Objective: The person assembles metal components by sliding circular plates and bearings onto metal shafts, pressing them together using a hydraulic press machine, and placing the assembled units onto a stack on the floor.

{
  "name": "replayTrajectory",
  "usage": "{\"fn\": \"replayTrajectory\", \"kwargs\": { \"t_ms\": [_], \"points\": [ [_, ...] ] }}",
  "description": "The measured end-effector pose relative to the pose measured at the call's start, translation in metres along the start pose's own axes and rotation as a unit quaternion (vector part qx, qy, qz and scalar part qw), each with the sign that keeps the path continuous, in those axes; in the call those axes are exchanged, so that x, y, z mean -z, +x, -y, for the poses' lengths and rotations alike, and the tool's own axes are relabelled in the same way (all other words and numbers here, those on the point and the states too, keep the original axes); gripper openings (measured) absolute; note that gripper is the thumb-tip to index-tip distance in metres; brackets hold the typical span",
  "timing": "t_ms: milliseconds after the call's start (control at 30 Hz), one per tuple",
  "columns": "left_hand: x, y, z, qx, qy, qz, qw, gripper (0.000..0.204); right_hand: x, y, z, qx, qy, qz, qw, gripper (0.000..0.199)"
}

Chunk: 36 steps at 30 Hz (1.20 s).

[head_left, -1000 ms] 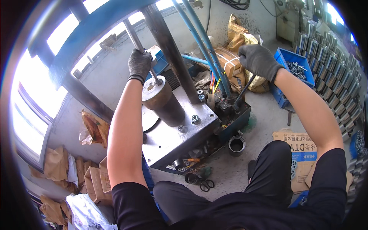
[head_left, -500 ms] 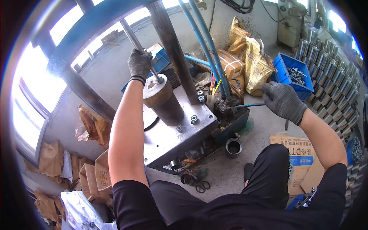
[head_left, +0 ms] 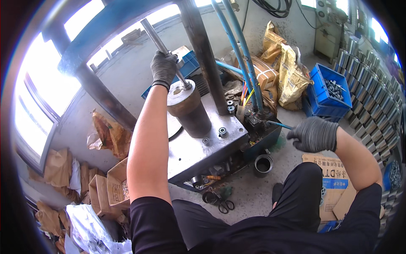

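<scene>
My gloved left hand [head_left: 163, 67] is closed round a shiny metal rod [head_left: 154, 36]. The tilted rod has a collar beside my fingers, and its lower end stands at the top of a thick dark cylinder [head_left: 193, 114] with a paler upper ring. The cylinder rests upright on the flat steel bed [head_left: 182, 152] of a press. On the right, my gloved right hand [head_left: 315, 134] is curled at the outer end of a thin blue lever [head_left: 279, 124], with the grip partly hidden by the hand. Small ring-shaped metal parts [head_left: 223, 132] lie on the bed.
Dark press columns [head_left: 203, 55] and blue pipes [head_left: 237, 46] rise around the bed. A dark open cup [head_left: 263, 165] and scissors [head_left: 226, 206] are on the floor. Blue bins [head_left: 332, 86], sacks [head_left: 292, 74] and stacked metal tubes [head_left: 372, 93] stand right. Cartons [head_left: 103, 197] lie lower left.
My right hand has come down, and the blue lever now slopes downward toward it. My left hand keeps its hold on the rod. The whole view has shifted slightly.
</scene>
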<state>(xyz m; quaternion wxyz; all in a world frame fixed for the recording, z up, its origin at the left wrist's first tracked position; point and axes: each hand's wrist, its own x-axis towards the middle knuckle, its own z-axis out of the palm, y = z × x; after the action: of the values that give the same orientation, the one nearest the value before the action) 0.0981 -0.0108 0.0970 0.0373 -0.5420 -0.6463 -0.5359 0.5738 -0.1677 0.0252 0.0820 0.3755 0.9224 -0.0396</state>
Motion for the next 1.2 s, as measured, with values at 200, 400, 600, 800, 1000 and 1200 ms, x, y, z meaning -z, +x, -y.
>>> {"fn": "replayTrajectory", "kwargs": {
  "t_ms": [200,400,600,800,1000,1200],
  "points": [
    [0.002,-0.008,-0.008,0.001,-0.008,-0.007,1.0,0.031,-0.006,-0.017,0.007,-0.024,-0.004,-0.018,1.0,0.032],
    [0.005,-0.005,-0.004,0.002,0.001,-0.004,1.0,0.029,-0.042,-0.035,0.004,-0.003,0.053,-0.112,0.992,0.032],
    [0.005,-0.016,-0.026,-0.038,0.042,0.021,0.998,0.028,-0.075,-0.058,0.007,-0.032,0.046,-0.099,0.993,0.02],
    [0.002,-0.01,-0.027,-0.008,0.056,0.019,0.998,0.032,-0.068,-0.057,0.004,-0.044,0.049,-0.031,0.997,0.019],
    [0.003,-0.006,-0.019,0.008,0.06,0.015,0.998,0.032,-0.06,-0.051,-0.004,-0.012,0.128,-0.134,0.983,0.026],
    [0.004,-0.01,-0.023,0.001,0.069,0.016,0.997,0.032,-0.064,-0.059,0.004,-0.028,0.045,0.089,0.995,0.029]
  ]
}}
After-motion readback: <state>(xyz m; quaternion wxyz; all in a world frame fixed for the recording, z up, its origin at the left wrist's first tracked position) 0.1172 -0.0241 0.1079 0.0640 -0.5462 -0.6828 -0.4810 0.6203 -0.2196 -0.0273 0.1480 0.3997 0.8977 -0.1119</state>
